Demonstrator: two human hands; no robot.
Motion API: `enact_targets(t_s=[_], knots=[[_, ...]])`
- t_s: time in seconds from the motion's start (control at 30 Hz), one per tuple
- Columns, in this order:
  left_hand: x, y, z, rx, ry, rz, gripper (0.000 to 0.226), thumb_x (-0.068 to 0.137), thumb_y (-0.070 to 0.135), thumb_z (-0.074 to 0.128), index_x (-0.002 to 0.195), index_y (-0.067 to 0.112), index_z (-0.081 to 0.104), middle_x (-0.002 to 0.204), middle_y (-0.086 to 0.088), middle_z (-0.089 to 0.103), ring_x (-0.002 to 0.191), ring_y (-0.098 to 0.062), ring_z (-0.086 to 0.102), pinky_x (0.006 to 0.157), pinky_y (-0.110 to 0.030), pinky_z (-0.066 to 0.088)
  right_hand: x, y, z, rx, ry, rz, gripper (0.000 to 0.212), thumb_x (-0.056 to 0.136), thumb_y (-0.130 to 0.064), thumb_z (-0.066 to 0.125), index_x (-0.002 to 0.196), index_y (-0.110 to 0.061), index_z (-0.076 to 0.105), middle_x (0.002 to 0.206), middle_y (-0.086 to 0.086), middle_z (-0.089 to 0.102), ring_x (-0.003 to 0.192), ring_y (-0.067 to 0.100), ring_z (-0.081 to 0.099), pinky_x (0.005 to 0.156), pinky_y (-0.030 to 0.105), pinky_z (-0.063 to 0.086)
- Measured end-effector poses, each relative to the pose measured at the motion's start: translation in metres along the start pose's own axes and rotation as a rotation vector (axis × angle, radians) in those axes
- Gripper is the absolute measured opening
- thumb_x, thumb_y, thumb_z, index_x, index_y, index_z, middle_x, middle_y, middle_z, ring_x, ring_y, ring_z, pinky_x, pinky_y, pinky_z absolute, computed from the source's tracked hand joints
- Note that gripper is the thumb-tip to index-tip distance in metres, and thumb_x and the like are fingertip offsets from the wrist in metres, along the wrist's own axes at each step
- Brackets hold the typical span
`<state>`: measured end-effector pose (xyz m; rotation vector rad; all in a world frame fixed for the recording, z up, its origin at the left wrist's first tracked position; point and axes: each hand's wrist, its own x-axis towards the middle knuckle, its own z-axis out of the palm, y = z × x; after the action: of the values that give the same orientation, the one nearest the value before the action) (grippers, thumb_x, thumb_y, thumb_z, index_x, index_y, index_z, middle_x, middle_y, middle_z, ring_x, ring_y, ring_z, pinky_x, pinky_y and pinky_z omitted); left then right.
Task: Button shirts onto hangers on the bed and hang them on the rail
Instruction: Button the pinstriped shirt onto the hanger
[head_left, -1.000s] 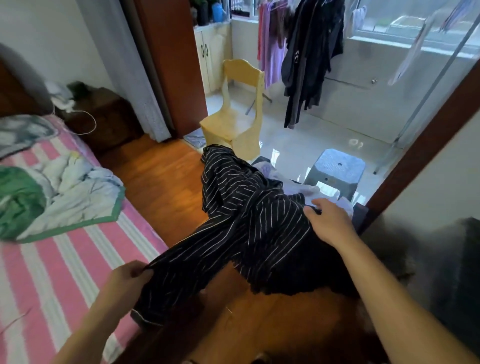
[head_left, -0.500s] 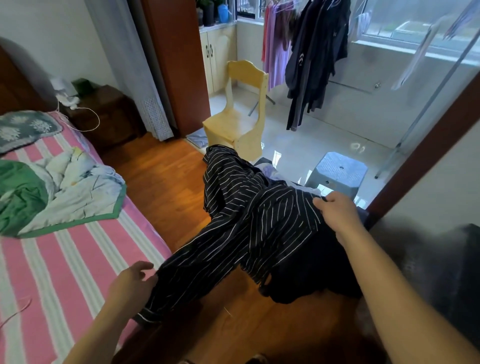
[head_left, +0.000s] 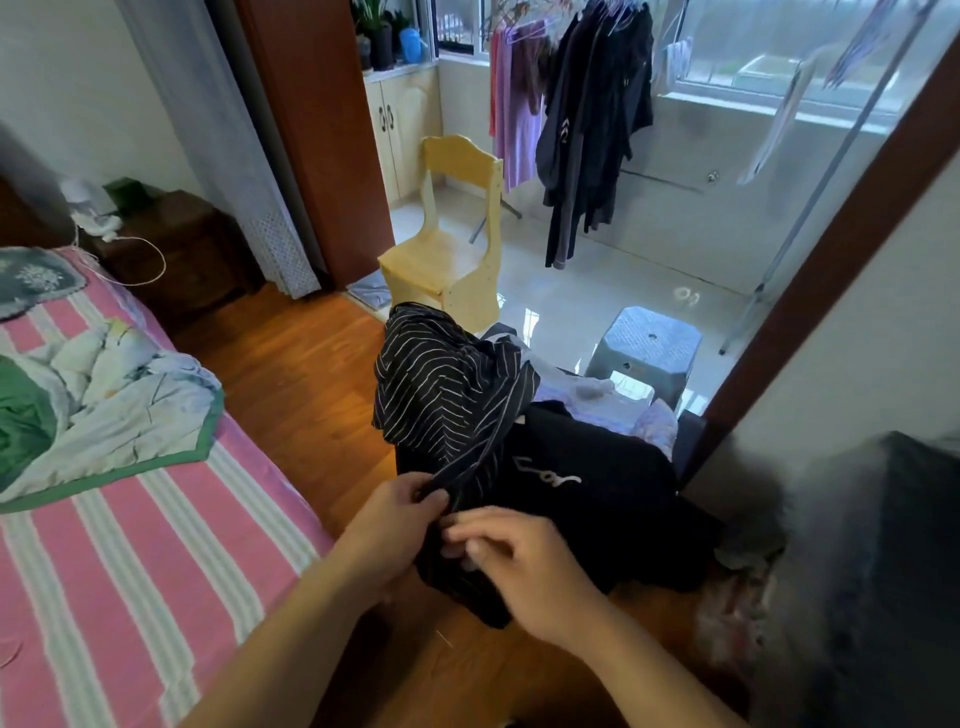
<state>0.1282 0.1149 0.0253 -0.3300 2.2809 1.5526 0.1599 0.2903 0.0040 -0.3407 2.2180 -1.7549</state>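
Striped shirt (head_left: 447, 384), black with thin white lines, hangs bunched above the wooden floor (head_left: 291, 364), just beside the bed (head_left: 130, 571). Its upper part bulges in a rounded heap; its lower part narrows into a twisted band that runs down into both hands. The left hand (head_left: 389, 525) pinches that band between thumb and fingers. The right hand (head_left: 519, 566) lies just beside the left, almost touching it, fingers curled onto the same fabric. The shirt's lowest fold dangles below the two hands.

Behind the shirt sits a pile of clothes (head_left: 597, 467): a black garment with white lettering on top, and pale lilac and white fabric at its far side. What the pile rests on cannot be told.

The bed, left of the hands, has a pink and white striped sheet. A crumpled quilt (head_left: 119, 395) with a green border lies on it, well apart from the shirt, and a grey patterned pillow (head_left: 36, 275) lies near the head end. A dark nightstand (head_left: 182, 249) stands past the pillow.

Farther off, a pale wooden chair (head_left: 452, 249) stands at the edge of the tiled area, and a grey plastic stool (head_left: 649, 343) stands near the pile's far side. Dark and purple garments (head_left: 587, 114) hang on a rail (head_left: 524, 13) by the window.
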Motion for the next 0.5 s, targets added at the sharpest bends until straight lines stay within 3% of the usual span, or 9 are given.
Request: enact_targets(t_s=[0.07,0.13,0.23,0.37,0.43,0.5], knots=[[-0.004,0.001,-0.006,0.098,0.160,0.069,0.014,0.102,0.018,0.059,0.102,0.028,0.069,0.090,0.001,0.075,0.085,-0.016,0.073,0.077,-0.035,0.060,0.004,0.013,-0.021,0.008,0.220,0.046,0.039,0.098,0.006,0.052,0.096,-0.024,0.076,0.101,-0.005,0.073,0.085,0.010,0.072,0.078,0.027,0.056],[-0.011,0.006,-0.020,0.031,0.153,0.101,0.015,0.099,0.018,0.064,0.111,0.028,0.065,0.091,-0.001,0.076,0.077,-0.014,0.075,0.064,-0.027,0.059,0.017,0.029,-0.050,-0.125,0.364,0.115,0.045,0.097,0.006,0.050,0.091,-0.032,0.071,0.091,-0.005,0.073,0.077,0.007,0.071,0.076,0.030,0.056],[-0.021,0.011,-0.045,0.102,0.037,0.134,0.034,0.092,0.015,0.074,0.116,0.033,0.061,0.098,-0.002,0.075,0.078,-0.019,0.076,0.070,-0.036,0.063,0.048,0.038,-0.092,-0.333,0.422,0.130,0.045,0.094,0.006,0.049,0.095,-0.035,0.067,0.098,-0.006,0.071,0.084,0.007,0.068,0.083,0.030,0.054],[-0.034,0.018,-0.060,0.325,0.044,0.201,0.039,0.093,0.014,0.073,0.117,0.041,0.059,0.099,0.006,0.072,0.082,-0.008,0.073,0.069,-0.024,0.058,0.107,0.023,-0.121,-0.600,0.287,0.073,0.048,0.093,0.008,0.047,0.120,-0.026,0.067,0.125,-0.002,0.061,0.108,0.013,0.059,0.089,0.027,0.043],[-0.043,0.019,-0.061,0.335,0.145,0.266,0.030,0.095,0.014,0.069,0.110,0.039,0.064,0.094,0.015,0.073,0.083,-0.002,0.070,0.067,-0.016,0.053,0.139,0.016,-0.127,-0.694,0.157,0.085,0.061,0.090,0.012,0.045,0.137,-0.025,0.057,0.140,0.005,0.051,0.122,0.023,0.054,0.094,0.030,0.042],[-0.050,0.015,-0.062,0.311,0.234,0.305,0.025,0.095,0.012,0.068,0.105,0.035,0.071,0.090,0.022,0.073,0.086,0.001,0.069,0.069,-0.011,0.050,0.165,0.014,-0.129,-0.710,0.036,0.152,0.069,0.093,0.011,0.043,0.153,-0.022,0.038,0.140,0.013,0.049,0.120,0.030,0.054,0.093,0.031,0.045]])
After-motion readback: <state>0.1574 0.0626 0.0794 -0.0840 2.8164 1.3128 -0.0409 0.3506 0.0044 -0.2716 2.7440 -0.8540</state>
